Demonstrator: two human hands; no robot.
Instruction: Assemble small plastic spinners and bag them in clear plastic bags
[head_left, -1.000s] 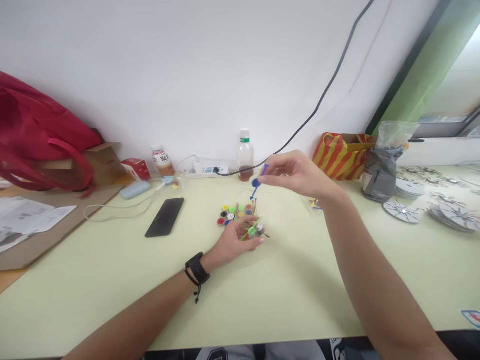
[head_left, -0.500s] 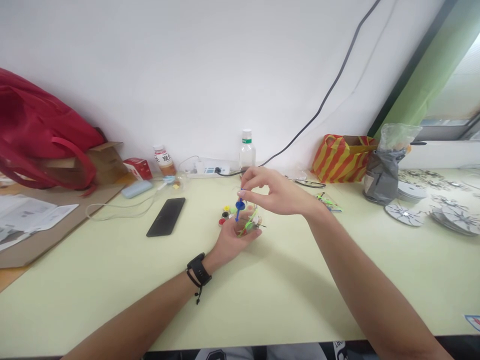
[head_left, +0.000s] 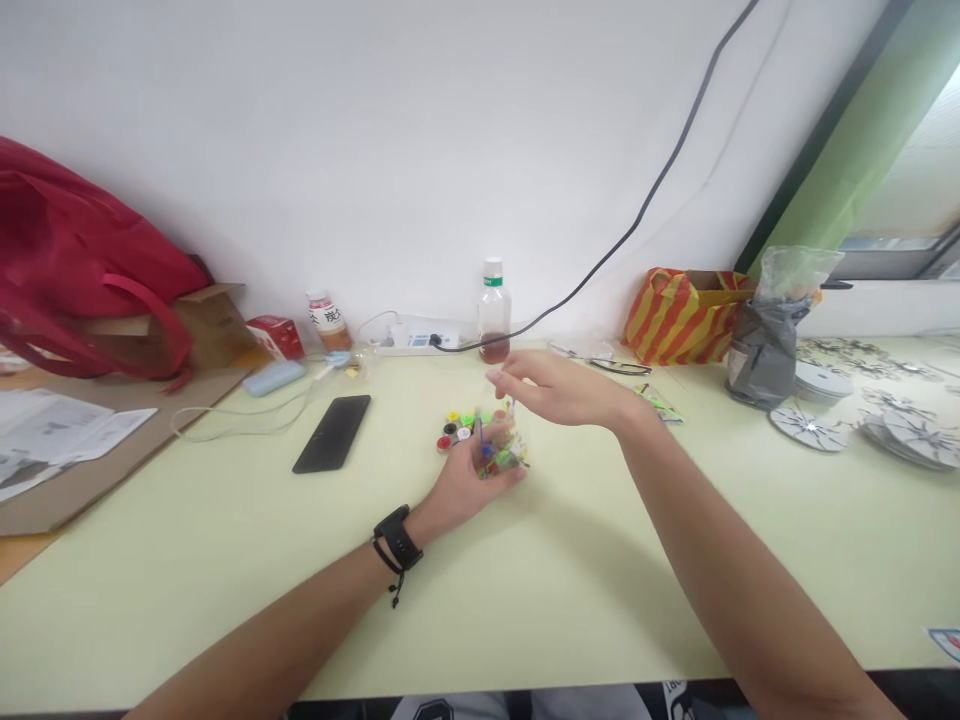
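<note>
A pale green table [head_left: 262,600] fills most of the lower view. At its far left, a red bag [head_left: 90,250] slumps over a cardboard box [head_left: 217,325], with papers [head_left: 60,440] beside it whose print is too faint to read. At the far right, a red-and-yellow striped bag [head_left: 660,320] stands next to a grey plastic bag [head_left: 761,355].

The right hand [head_left: 555,388] hangs above the left, palm down, thumb and fingers close together; blur makes it impossible to tell whether they pinch anything. The left hand [head_left: 469,470] is half curled around a bundle of small coloured pieces [head_left: 504,459] at the table's middle.

Behind the right hand, a clear bottle [head_left: 493,315] carries a green neck band with illegible lettering. A black phone [head_left: 332,433] lies to the left, well apart from the hands. Farther back, a second bottle [head_left: 328,322] has a white label with dark characters, one reading 炭, near a red carton [head_left: 276,337]. A blue-bordered sticker [head_left: 946,642] at the right edge is cut off. Smallest are the round caps [head_left: 450,430], red, black, yellow, white and green, partly hidden by the left hand.
</note>
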